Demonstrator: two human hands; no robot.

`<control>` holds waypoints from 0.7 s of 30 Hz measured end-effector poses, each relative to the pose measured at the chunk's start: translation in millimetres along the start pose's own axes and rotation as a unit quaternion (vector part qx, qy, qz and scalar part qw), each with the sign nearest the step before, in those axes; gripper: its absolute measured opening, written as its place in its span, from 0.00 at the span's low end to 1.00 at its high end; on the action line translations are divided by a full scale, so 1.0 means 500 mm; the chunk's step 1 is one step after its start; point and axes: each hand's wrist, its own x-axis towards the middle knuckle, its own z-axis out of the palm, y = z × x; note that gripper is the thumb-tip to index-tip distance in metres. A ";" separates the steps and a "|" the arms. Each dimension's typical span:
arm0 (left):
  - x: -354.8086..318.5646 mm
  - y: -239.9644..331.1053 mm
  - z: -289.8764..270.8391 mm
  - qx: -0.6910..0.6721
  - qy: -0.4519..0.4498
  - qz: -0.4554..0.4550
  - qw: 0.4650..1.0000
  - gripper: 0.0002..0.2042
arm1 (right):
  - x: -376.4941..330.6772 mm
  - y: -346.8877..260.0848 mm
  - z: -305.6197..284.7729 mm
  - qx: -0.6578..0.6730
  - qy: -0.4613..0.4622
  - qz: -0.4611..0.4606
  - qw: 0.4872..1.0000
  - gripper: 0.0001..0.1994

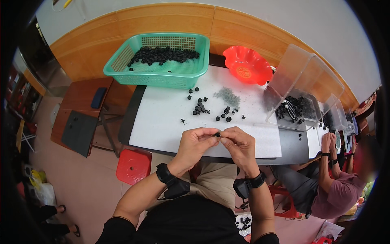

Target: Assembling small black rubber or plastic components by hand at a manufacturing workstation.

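Just above the near edge of the table, my left hand [198,143] and my right hand [239,145] meet fingertip to fingertip. Pinched between them is a small black plastic part [217,134], mostly covered by the fingers. Beyond my hands, a loose cluster of black knob-like parts [199,107] lies on the white sheet [162,126]. A smaller group of black parts [228,119] sits to its right. Behind that is a scattered heap of tiny grey-clear pieces [228,97].
A green basket [158,80] of black parts stands at the back left, beside a red scalloped bowl [248,67]. At right, a clear plastic bin [308,69] holds more black parts. A co-worker [337,185] sits farther right. A red stool [133,166] stands at left.
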 end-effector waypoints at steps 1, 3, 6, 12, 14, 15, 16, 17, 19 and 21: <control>0.000 -0.001 -0.001 0.009 0.000 0.003 1.000 0.13 | 0.000 0.001 0.001 -0.003 0.003 -0.006 1.000 0.08; 0.001 -0.005 -0.002 0.018 0.000 0.005 1.000 0.13 | 0.001 -0.003 0.000 -0.022 0.000 -0.009 1.000 0.09; 0.001 -0.009 -0.002 0.023 0.003 0.010 1.000 0.13 | 0.000 -0.009 -0.001 -0.065 -0.003 -0.023 0.998 0.09; 0.000 -0.010 0.001 0.070 0.013 0.015 0.997 0.12 | -0.004 -0.009 0.003 -0.098 -0.001 -0.045 0.994 0.10; 0.000 -0.010 0.001 0.068 0.010 0.018 0.998 0.12 | -0.005 -0.007 0.004 -0.095 0.001 -0.046 0.994 0.10; 0.000 -0.010 0.001 0.068 0.010 0.018 0.997 0.12 | -0.006 -0.008 0.004 -0.098 0.001 -0.050 0.994 0.10; 0.000 -0.009 0.002 0.070 0.010 0.020 0.997 0.12 | -0.006 -0.008 0.003 -0.102 0.002 -0.053 0.993 0.10; -0.001 -0.009 0.002 0.073 0.010 0.022 0.997 0.12 | -0.006 -0.008 0.003 -0.102 0.002 -0.053 0.993 0.10; -0.001 -0.008 0.004 0.082 0.009 0.021 0.996 0.12 | -0.006 -0.007 0.001 -0.097 0.009 -0.050 0.994 0.10; -0.002 -0.008 0.005 0.091 0.008 0.019 0.996 0.12 | -0.004 -0.011 -0.001 -0.103 0.005 -0.044 0.994 0.10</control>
